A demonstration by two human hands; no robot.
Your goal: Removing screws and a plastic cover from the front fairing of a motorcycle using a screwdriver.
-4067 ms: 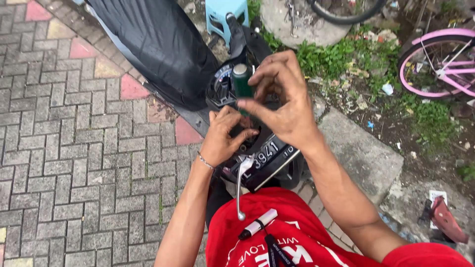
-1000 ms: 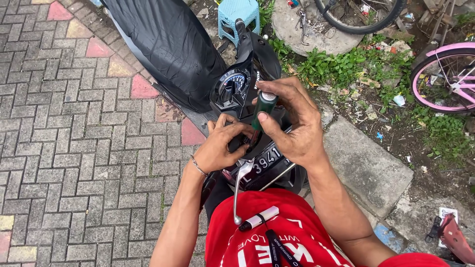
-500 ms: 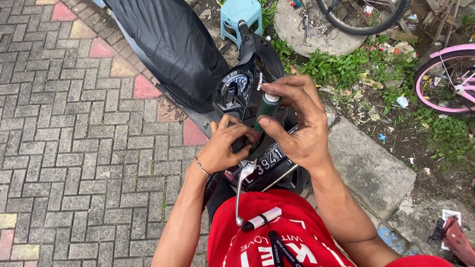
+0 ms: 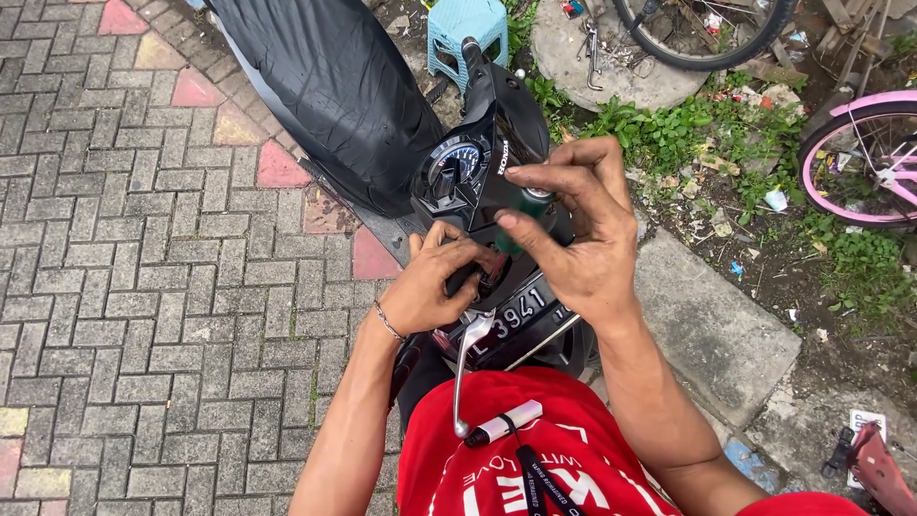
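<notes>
I look down on the front of a black scooter (image 4: 521, 134) with a round speedometer (image 4: 458, 164) and a number plate. My left hand (image 4: 437, 279) grips a small part at the handlebar cover, just below the speedometer. My right hand (image 4: 573, 229) is closed on a green-handled screwdriver (image 4: 521, 215) held upright over the same spot; its tip is hidden behind my left hand's fingers. A silver brake lever (image 4: 463, 368) hangs down below my left wrist, above my red shirt (image 4: 516, 459).
A black seat cover (image 4: 334, 86) drapes the scooter's body at upper left. A light blue plastic stool (image 4: 465, 29) stands behind. A pink bicycle wheel (image 4: 860, 158) is at right, another wheel (image 4: 702, 29) at top. Brick paving (image 4: 143, 287) lies left, a concrete kerb (image 4: 712, 325) right.
My right hand with the screwdriver has shifted slightly lower toward my left hand over the handlebar cover. My left hand stays on the same spot.
</notes>
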